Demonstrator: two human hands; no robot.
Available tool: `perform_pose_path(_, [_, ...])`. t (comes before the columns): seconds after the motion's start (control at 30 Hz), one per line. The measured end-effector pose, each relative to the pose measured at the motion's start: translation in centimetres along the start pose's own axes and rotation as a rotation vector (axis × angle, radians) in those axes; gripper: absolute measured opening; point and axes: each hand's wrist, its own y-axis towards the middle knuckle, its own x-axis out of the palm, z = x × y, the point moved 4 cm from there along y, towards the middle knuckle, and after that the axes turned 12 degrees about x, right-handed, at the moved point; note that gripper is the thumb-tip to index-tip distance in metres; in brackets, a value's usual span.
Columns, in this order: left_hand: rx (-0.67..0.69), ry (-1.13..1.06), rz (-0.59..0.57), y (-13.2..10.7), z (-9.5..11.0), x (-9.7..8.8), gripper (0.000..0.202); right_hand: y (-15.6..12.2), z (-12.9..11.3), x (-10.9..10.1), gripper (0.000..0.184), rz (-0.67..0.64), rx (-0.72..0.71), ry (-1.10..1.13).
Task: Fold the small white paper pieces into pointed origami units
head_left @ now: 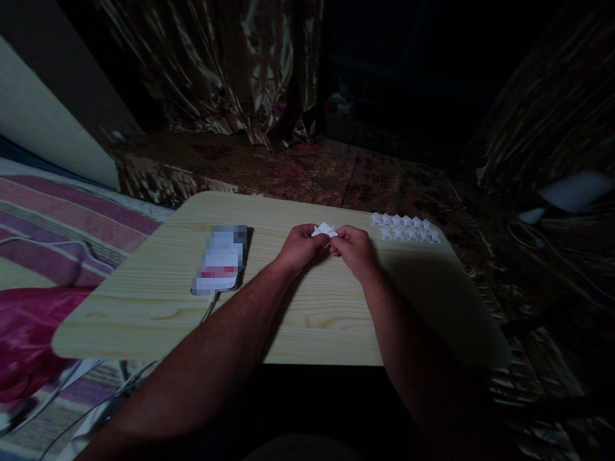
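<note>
On the pale wooden table in a dim room, we held a small folded paper just above its middle. Our left hand and right hand pinched it from either side, equally near, its length running left to right. 2 rows of paper pieces lay to the right and a phone to the left. We could read no writing.

The left forearm and the right forearm are bare along all their visible length, broad near the elbow and narrowing to uncovered wrists; the left hand and the right hand are bare as well; the dim light hides finer marks; whether sleeves begin higher up cannot be told.
</note>
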Motion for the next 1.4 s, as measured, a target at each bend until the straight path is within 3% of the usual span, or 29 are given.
perform_pose_path(0.37, [0.056,0.248,0.002,0.09,0.13,-0.81,0.017,0.49,0.53,-0.13,0.006,-0.008,-0.025,-0.062])
perform_pose_path(0.73, [0.057,0.25,0.006,0.15,0.1,-0.82,0.014,0.47,0.46,-0.17,0.006,-0.058,-0.012,-0.106])
perform_pose_path(1.1, [0.08,0.211,-0.039,0.13,0.29,-0.7,0.016,0.35,0.2,-0.49,0.005,-0.018,-0.045,-0.126])
perform_pose_path(1.4, [0.113,0.28,-0.016,0.31,-0.11,-1.07,0.02,0.63,0.76,-0.06,0.008,-0.016,0.093,-0.078])
